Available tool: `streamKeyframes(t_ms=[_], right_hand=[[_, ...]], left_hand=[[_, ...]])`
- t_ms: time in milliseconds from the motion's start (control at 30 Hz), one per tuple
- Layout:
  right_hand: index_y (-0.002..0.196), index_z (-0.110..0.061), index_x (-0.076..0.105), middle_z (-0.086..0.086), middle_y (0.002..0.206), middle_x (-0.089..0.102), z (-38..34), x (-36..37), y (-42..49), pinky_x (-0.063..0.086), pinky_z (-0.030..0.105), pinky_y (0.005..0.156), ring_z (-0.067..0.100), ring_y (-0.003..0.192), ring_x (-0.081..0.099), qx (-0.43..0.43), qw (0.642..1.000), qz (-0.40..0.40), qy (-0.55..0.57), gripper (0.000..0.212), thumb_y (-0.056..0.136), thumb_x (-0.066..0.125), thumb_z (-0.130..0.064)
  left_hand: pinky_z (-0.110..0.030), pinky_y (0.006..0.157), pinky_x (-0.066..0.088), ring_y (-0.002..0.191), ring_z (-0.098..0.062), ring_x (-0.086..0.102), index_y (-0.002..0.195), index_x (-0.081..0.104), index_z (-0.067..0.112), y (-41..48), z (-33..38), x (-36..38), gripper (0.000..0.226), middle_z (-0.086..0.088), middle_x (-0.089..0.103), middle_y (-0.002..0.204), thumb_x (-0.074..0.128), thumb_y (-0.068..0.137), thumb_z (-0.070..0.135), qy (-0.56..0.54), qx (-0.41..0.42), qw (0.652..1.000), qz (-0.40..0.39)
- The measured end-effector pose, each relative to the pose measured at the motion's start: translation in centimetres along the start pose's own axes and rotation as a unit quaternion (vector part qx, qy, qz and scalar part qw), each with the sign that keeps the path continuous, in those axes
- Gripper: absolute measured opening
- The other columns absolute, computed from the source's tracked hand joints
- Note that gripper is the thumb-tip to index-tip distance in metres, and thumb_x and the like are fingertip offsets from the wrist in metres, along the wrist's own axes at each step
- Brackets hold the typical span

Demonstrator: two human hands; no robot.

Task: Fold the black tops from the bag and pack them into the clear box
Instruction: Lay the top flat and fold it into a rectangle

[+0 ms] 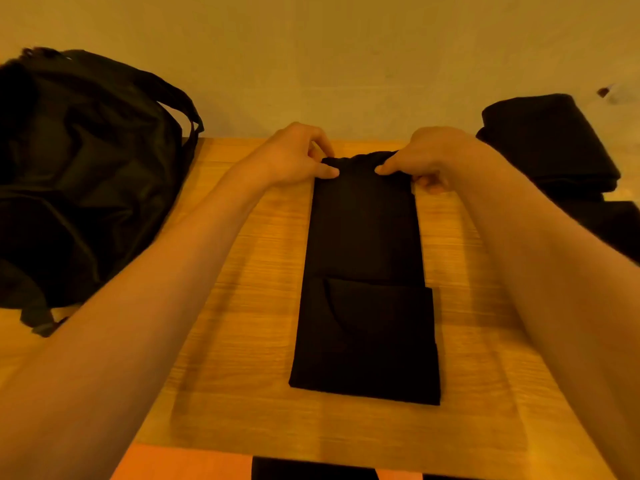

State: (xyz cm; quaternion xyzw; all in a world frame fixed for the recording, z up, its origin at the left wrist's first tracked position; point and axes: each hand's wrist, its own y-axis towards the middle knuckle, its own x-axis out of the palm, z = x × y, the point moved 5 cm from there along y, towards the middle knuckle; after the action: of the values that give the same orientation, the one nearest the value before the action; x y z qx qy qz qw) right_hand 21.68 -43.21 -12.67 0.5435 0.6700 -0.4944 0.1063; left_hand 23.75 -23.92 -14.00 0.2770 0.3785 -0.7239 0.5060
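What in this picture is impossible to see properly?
Head view, the only one:
- The bag: cut off by the left edge, and too dark to see inside.
- The dark pile: cut by the right edge; item count unreadable, and no clear box discernible around it.
- The left hand and right hand: some fingers are hidden under the far end of the black top, which they pinch.

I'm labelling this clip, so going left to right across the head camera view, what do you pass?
black bag → left hand → black top → right hand → pile of dark folded cloth. Both hands pinch the far end of the black top.
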Motion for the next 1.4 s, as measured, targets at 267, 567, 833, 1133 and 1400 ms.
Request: streamKeyframes(t_ms=[267,567,833,1133,1400], right_hand=[[0.086,-0.009,0.051,0.007,0.083,0.049,0.9,0.0,0.4,0.036,0.026,0.055,0.014,0.065,0.044,-0.043,0.998,0.05,0.019,0.023,0.098,0.061,-0.026],[0.114,-0.006,0.055,0.009,0.102,0.057,1.3,-0.3,0.7,0.042,0.03,0.071,0.014,0.073,0.048,-0.014,0.99,0.039,0.132,0.035,0.093,0.072,-0.028],[0.086,-0.015,0.06,-0.001,0.089,0.061,2.1,-0.3,-0.7,0.041,0.019,0.042,0.008,0.069,0.055,-0.01,0.959,0.052,0.277,0.013,0.093,0.07,-0.02],[0.095,-0.023,0.069,-0.011,0.089,0.071,5.1,1.1,-9.9,0.047,0.006,0.069,0.001,0.086,0.066,-0.229,0.935,0.197,0.186,0.024,0.078,0.085,-0.016],[0.101,-0.023,0.072,-0.029,0.084,0.056,7.2,5.2,-13.2,0.047,0.035,0.099,0.003,0.093,0.062,-0.353,0.914,0.195,-0.037,0.036,0.075,0.083,-0.002]], left_hand=[[-0.029,0.074,0.048,0.089,-0.016,0.059,0.096,0.061,0.022,1.8,0.5,-0.5,0.015,-0.003,0.064,0.105,0.075,0.091,0.02,-0.01,-0.015,0.998,-0.056],[-0.022,0.067,0.057,0.096,-0.014,0.066,0.106,0.071,0.018,2.0,0.3,-0.3,0.026,-0.005,0.063,0.117,0.081,0.084,0.009,-0.141,-0.062,0.987,-0.051],[-0.022,0.067,0.053,0.091,-0.016,0.064,0.103,0.072,0.013,0.7,0.0,-0.8,0.016,-0.008,0.07,0.103,0.077,0.089,0.014,-0.173,-0.016,0.985,-0.007],[-0.029,0.072,0.046,0.079,-0.003,0.061,0.087,0.073,0.012,-9.6,0.3,0.4,0.013,0.007,0.068,0.086,0.082,0.081,0.006,-0.166,0.213,0.954,0.132],[-0.038,0.079,0.055,0.089,-0.016,0.062,0.105,0.078,0.015,-14.6,-1.7,4.3,0.026,0.005,0.066,0.094,0.08,0.082,0.003,-0.093,0.292,0.944,0.125]])
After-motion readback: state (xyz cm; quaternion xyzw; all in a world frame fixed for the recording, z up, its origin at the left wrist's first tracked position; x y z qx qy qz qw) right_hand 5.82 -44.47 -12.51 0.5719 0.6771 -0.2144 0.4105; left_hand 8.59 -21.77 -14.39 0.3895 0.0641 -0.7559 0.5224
